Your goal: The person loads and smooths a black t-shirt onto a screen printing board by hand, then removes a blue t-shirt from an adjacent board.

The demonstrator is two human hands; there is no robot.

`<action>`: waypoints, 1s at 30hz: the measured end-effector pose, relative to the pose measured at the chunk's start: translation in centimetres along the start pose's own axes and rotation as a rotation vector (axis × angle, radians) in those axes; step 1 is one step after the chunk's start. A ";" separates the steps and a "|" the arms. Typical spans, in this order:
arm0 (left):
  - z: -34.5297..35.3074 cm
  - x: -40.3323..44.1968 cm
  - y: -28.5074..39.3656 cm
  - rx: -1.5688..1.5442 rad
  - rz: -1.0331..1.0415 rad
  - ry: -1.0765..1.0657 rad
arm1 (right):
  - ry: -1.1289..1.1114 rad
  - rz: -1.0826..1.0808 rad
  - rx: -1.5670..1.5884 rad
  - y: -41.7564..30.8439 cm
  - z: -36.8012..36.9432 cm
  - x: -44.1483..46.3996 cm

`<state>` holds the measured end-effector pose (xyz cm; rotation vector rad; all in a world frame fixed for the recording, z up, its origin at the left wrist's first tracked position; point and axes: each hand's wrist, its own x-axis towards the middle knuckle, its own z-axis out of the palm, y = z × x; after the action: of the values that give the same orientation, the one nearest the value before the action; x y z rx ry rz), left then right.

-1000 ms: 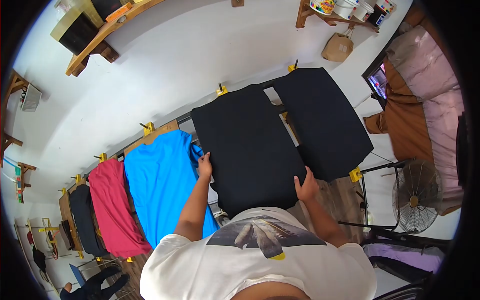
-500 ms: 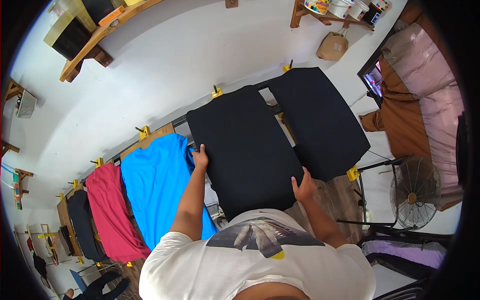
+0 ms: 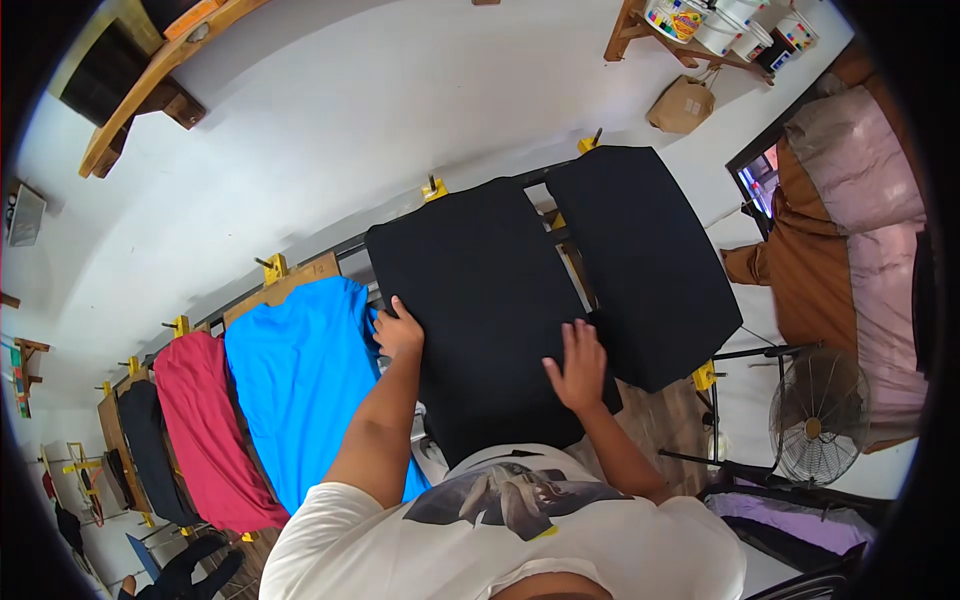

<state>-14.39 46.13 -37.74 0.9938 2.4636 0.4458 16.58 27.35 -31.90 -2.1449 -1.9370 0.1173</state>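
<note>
A black cloth (image 3: 490,290), probably a T-shirt, is stretched over a flat board right in front of me. My left hand (image 3: 400,330) rests at its left edge, fingers apart. On the lower right part of the cloth lies my right hand (image 3: 580,368), flat with its fingers spread. A second black cloth (image 3: 645,270) covers the board to the right. To the left, a bright blue cloth (image 3: 300,380) hangs loosely over a wooden board (image 3: 290,290), close to my left hand.
Further left are a red cloth (image 3: 215,430) and another dark cloth (image 3: 155,450) on boards. Yellow clamps (image 3: 433,188) line the rail along the wall. At the right stands a fan (image 3: 818,425). A shelf with paint tubs (image 3: 720,32) is above. Part of a person (image 3: 195,570) shows at lower left.
My right hand has moved from the cloth's right edge inward onto its surface and flattened. My left hand stays at the left edge. The camera view has shifted slightly.
</note>
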 end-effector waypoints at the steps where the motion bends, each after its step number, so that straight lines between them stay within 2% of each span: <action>1: 0.1 0.0 -0.3 0.001 -0.004 -0.005 | -0.090 -0.100 0.004 -0.9 0.5 1.6; 5: -0.2 0.2 0.3 0.013 0.021 0.006 | -0.185 -0.206 0.039 -3.3 4.3 9.8; 10: -0.2 0.3 0.1 0.004 0.051 0.017 | -0.196 -0.075 -0.146 -5.1 5.8 23.6; 14: 0.3 0.7 -0.2 -0.003 0.087 0.043 | -0.213 0.002 -0.095 -5.9 8.0 33.1; 15: 0.1 0.5 0.1 0.001 0.076 0.043 | -0.093 0.130 -0.093 -5.9 10.1 35.2; 16: -0.3 0.3 0.5 -0.013 0.068 0.033 | 0.025 0.259 -0.091 -6.6 10.9 35.7; 19: -0.7 0.3 0.4 -0.023 0.079 0.002 | 0.084 0.209 -0.231 -13.5 11.4 35.4; 21: -0.1 0.5 0.2 -0.012 0.073 0.034 | 0.151 -0.164 -0.012 -18.8 11.4 31.2; 23: -0.3 0.3 0.4 -0.015 0.073 0.025 | 0.026 -0.362 0.172 -22.3 11.4 26.6; 25: -0.3 0.5 0.2 -0.009 0.076 0.021 | -0.097 -0.421 0.191 -23.3 13.9 23.7; 26: 0.0 0.6 -0.1 -0.008 0.082 0.036 | -0.032 -0.456 0.080 -22.9 15.3 23.4; 30: -0.3 0.2 0.5 0.003 0.068 0.033 | -0.074 -0.343 0.064 -19.0 12.2 26.4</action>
<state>-14.41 46.58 -37.27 1.0824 2.4661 0.4842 -1.60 56.62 -36.44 -1.7609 -2.2770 0.1937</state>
